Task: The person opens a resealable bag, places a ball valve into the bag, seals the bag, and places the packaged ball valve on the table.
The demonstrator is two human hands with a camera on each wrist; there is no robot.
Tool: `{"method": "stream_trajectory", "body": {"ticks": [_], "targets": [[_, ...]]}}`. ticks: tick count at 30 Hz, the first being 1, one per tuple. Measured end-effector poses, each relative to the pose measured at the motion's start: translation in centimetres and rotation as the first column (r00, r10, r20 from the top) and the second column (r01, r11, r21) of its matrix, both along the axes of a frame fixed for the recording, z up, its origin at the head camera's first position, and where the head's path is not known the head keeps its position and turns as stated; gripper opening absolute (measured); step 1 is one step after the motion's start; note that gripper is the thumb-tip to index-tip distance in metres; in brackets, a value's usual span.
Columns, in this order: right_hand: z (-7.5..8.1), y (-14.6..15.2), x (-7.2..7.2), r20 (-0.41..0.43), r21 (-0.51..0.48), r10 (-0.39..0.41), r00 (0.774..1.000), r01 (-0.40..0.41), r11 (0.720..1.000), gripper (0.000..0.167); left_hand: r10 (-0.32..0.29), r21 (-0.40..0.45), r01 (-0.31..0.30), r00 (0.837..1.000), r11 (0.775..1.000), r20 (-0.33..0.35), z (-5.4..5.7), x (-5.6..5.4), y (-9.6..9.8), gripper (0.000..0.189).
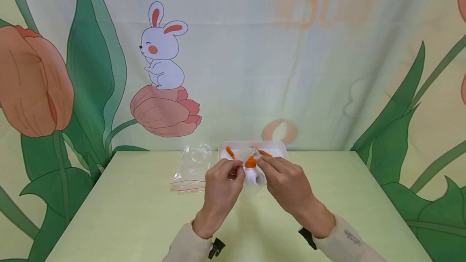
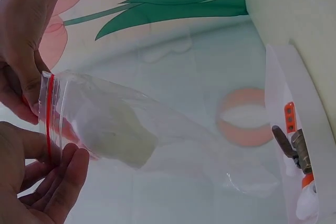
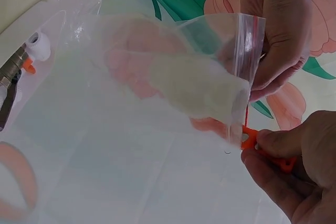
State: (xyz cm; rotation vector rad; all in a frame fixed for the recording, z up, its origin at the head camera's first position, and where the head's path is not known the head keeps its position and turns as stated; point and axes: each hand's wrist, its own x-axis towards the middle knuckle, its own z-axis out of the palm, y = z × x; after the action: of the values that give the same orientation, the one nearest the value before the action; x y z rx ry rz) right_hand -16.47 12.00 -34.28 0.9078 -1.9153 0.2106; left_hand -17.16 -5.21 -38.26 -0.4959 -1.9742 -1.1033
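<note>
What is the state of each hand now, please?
Left hand: pinches the zip bag at its mouth.
Right hand: pinches the orange valve handle.

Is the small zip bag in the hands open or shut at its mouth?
Open, it seems. In the right wrist view the zip bag gapes at its red strip, with the left hand pinching one side while the right hand holds an orange part.

My head camera looks down at the table (image 1: 145,205), hands at 12 o'clock. Both wrist cameras sit close, sharing the bag (image 2: 110,129) (image 3: 194,72) between my fingers.
</note>
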Motion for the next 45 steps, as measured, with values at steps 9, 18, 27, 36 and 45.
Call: {"method": "stream_trajectory", "body": {"ticks": [9,18,27,36,45], "targets": [[-0.3,-0.7,-0.2,-0.001,0.015,-0.044,0.999,0.044,0.999,0.025,-0.012,-0.01,0.012,1.0,1.0,-0.017,-0.2,0.0,0.6,0.008],[-1.0,-1.3,-0.4,0.09,0.023,-0.062,0.994,0.06,0.998,0.023,-0.004,-0.017,0.004,1.0,1.0,-0.021,-0.2,0.2,0.6,0.008],[-1.2,-1.6,-0.6,0.181,0.072,-0.118,0.976,0.106,0.992,0.019,-0.005,-0.008,0.005,1.0,1.0,-0.005,0.1,0.2,0.7,0.006],[-1.4,-1.8,-0.8,0.255,0.128,-0.163,0.953,0.134,0.983,0.016,-0.015,0.023,0.015,1.0,1.0,0.014,0.3,0.2,0.8,0.006],[-1.4,-1.7,-0.8,0.289,0.131,-0.167,0.943,0.133,0.982,0.017,-0.039,0.013,0.038,0.998,0.999,0.046,-0.2,0.0,0.8,0.009]]}}
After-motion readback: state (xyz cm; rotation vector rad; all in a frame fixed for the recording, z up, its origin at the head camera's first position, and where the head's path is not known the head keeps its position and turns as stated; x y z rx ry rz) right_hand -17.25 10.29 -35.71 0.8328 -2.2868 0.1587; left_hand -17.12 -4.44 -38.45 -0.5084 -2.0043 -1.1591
